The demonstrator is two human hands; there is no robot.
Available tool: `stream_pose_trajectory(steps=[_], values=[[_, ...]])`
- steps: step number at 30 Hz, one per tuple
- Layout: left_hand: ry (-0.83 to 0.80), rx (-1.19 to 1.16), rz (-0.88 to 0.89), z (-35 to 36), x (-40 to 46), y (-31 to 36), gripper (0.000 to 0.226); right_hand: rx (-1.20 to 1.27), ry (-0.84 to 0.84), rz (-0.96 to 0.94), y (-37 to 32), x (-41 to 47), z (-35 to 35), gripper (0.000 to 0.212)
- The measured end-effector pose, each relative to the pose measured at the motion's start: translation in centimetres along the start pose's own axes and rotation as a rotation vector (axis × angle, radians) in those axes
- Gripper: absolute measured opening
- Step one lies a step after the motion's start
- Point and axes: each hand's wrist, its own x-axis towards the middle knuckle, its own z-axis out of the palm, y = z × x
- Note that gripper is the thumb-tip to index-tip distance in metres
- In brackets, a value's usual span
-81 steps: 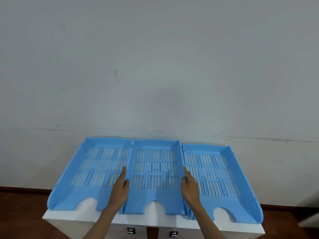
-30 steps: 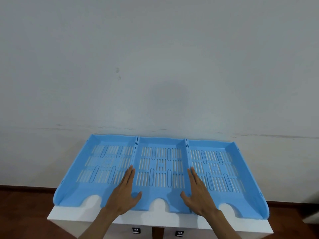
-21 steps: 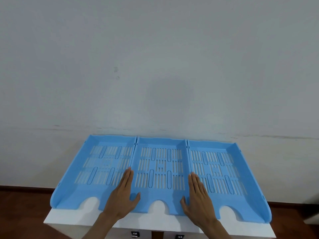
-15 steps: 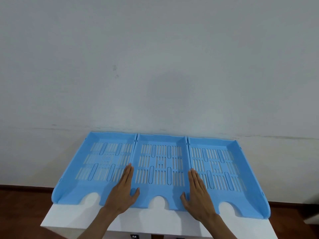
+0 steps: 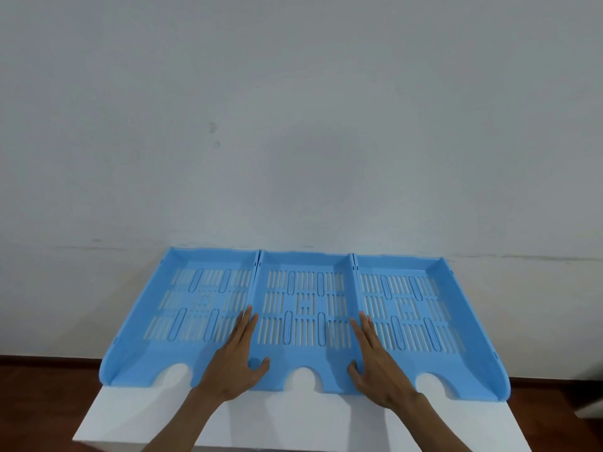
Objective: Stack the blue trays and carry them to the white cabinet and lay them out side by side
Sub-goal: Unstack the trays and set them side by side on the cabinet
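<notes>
Three light blue slotted trays lie side by side on the white cabinet (image 5: 293, 415): the left tray (image 5: 182, 308), the middle tray (image 5: 305, 288) and the right tray (image 5: 408, 288), their side walls touching. My left hand (image 5: 236, 363) rests flat over the wall between the left and middle trays, thumb inside the middle tray. My right hand (image 5: 375, 363) rests flat over the wall between the middle and right trays, thumb also in the middle tray. Neither hand grips anything.
A plain grey-white wall (image 5: 293, 141) rises directly behind the trays. The trays span nearly the full width of the cabinet top, with a white strip bare in front. Dark reddish floor (image 5: 42, 386) shows on both sides.
My hands went from clasping the middle tray's side walls to lying flat on them. The row of trays slid back toward the wall, and more white cabinet top shows in front.
</notes>
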Motion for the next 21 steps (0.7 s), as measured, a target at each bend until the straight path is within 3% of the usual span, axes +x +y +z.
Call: stream_pose_trajectory(steps=[9,21], values=[[0.08,0.209,-0.024,0.1,-1.4,-0.7,0.091,-0.379,0.061,0.115,-0.2,-1.8,0.2,0.085],[0.079,0.225,-0.032,0.3,-1.6,-1.0,0.072,-0.401,0.028,0.11,0.5,-1.2,0.7,0.077]])
